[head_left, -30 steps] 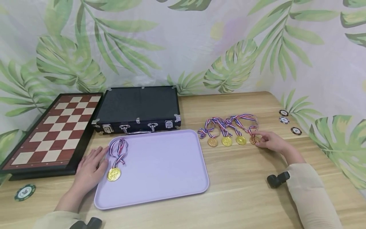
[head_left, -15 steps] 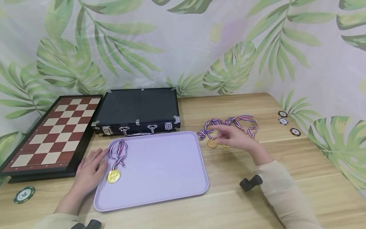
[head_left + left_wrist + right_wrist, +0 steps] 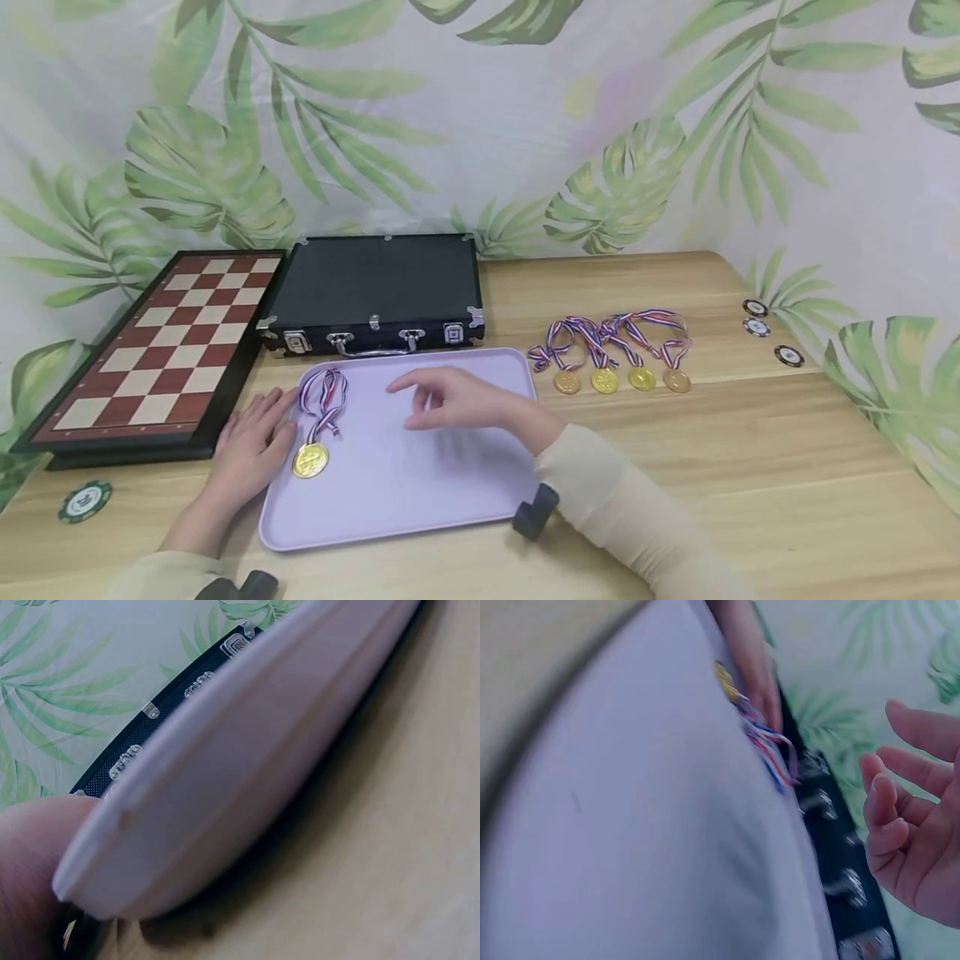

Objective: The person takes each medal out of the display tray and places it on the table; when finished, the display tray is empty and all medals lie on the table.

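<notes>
My right hand [image 3: 459, 398] hovers above the lavender tray [image 3: 405, 500], thumb and forefinger apart, the other fingers bent, nothing between them. In the right wrist view its palm [image 3: 930, 847] also shows bare. My left hand [image 3: 251, 454] rests at the tray's left edge with its fingers extended. Just beside it, a gold medal [image 3: 310, 460] lies on the tray, its striped ribbon [image 3: 322, 398] bunched behind it. Right of the tray are two bronze-coloured medals [image 3: 567, 382] and two gold medals [image 3: 603, 380] in a row, their ribbons [image 3: 588, 332] stretched toward the back.
A black case [image 3: 382, 283] with metal clasps stands behind the tray. At the left is a chessboard box [image 3: 180, 342]. A green poker chip [image 3: 85, 502] lies at the front left, and black-and-white chips [image 3: 789, 356] near the table's right edge. A leaf-patterned cloth [image 3: 487, 117] hangs behind.
My right hand has left the bronze-coloured medal at the row's right end and moved left past the others to above the tray. The medals and left hand stay put.
</notes>
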`<state>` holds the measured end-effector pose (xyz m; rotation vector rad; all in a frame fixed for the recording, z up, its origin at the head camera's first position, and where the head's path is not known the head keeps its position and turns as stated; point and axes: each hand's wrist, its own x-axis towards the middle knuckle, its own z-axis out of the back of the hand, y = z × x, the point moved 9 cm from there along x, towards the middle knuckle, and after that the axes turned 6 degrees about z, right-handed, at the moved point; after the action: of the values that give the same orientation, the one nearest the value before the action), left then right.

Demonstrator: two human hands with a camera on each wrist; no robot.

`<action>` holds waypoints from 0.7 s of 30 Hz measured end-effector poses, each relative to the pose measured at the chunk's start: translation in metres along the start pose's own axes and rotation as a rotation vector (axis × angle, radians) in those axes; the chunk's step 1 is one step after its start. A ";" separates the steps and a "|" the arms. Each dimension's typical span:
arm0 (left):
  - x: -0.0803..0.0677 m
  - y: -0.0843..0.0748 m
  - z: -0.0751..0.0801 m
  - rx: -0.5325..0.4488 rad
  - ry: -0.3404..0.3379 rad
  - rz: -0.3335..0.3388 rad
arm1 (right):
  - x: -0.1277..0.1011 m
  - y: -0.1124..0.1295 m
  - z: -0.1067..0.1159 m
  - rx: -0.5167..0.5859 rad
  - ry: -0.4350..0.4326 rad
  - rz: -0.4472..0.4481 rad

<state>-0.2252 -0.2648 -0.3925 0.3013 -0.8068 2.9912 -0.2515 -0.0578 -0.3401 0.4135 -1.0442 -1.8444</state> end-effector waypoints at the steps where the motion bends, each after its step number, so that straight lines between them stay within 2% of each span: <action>1: 0.000 0.000 0.001 0.001 -0.004 -0.001 | 0.007 0.000 -0.010 -0.012 0.023 -0.007; 5: -0.001 0.001 0.002 0.004 -0.010 -0.004 | 0.027 -0.002 -0.049 0.009 0.118 -0.080; 9: 0.000 0.001 0.001 0.009 -0.002 -0.007 | 0.041 -0.002 -0.078 -0.005 0.161 -0.127; 13: 0.002 0.000 0.000 0.010 0.010 -0.002 | 0.055 -0.002 -0.092 -0.132 0.156 -0.119; 21: 0.001 -0.001 -0.001 -0.003 -0.004 -0.017 | 0.068 -0.005 -0.103 -0.457 0.060 -0.181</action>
<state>-0.2264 -0.2639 -0.3924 0.3120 -0.8046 2.9742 -0.2204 -0.1643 -0.3936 0.2917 -0.5315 -2.1449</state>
